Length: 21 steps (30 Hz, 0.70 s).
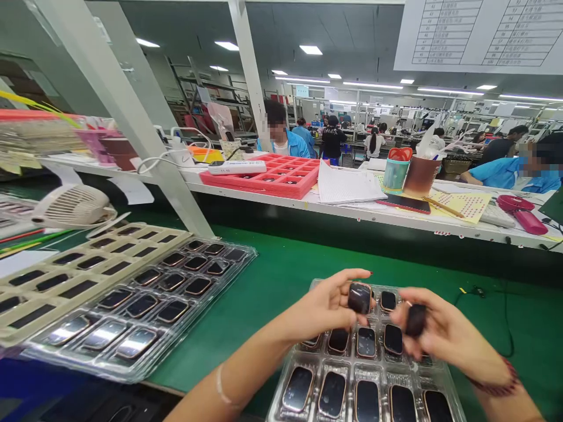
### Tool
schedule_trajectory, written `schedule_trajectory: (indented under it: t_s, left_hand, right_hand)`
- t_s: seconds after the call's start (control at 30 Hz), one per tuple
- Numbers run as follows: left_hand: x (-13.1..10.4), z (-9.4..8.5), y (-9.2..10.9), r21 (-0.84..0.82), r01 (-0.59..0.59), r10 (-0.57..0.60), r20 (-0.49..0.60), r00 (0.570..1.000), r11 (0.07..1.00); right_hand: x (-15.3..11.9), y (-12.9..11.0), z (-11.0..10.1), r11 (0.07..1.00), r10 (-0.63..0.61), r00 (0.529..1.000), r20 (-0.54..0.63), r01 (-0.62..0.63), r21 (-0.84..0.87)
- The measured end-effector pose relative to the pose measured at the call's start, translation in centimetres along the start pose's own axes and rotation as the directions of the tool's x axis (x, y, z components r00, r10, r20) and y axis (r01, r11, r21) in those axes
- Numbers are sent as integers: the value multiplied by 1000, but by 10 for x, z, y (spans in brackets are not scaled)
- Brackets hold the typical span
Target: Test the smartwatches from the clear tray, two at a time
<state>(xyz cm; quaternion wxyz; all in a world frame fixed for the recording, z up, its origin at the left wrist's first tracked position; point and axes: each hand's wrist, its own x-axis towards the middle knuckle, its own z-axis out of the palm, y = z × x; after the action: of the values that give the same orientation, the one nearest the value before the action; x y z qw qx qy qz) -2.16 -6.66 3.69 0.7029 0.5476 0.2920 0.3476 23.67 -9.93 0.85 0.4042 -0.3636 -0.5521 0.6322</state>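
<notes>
Over a clear plastic tray (338, 364) at the lower right, my left hand (336, 302) grips a dark, rounded watch case (360, 298) between thumb and fingers. My right hand (435, 331), slightly blurred, holds another dark watch case (416, 320) just to the right of the first. The two cases are apart. Several black-faced watch cases with gold-coloured edges, such as one in the front row (332, 394), lie in the compartments beneath my hands. Parts of the tray's back rows are hidden by my hands.
At left on the green table (237, 305) stand a clear tray of watch cases (169, 346), a beige tray (99, 287) and a fan (73, 206). A shelf edge (334, 212) crosses behind, bearing a red tray (281, 186) and cups. A cable (508, 322) lies at right. People sit beyond.
</notes>
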Motion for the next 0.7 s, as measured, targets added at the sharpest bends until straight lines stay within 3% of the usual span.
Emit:
schedule_trajectory:
  t_s: [0.1, 0.23, 0.5, 0.7]
  left_hand:
    - [36, 2, -27, 110, -29, 40, -102, 994, 994]
    - [48, -4, -57, 177, -20, 44, -134, 990, 984]
    - [45, -2, -61, 152, -49, 79, -201, 976, 987]
    - [46, -5, -66, 163, -52, 83, -189, 979, 985]
  right_hand:
    - [40, 7, 11, 992, -65, 998, 17, 67, -106]
    - [62, 26, 11, 978, -74, 996, -39, 65, -197]
    - [58, 39, 7, 983, -67, 997, -23, 62, -175]
    - [59, 43, 4, 981, -69, 998, 2, 69, -180]
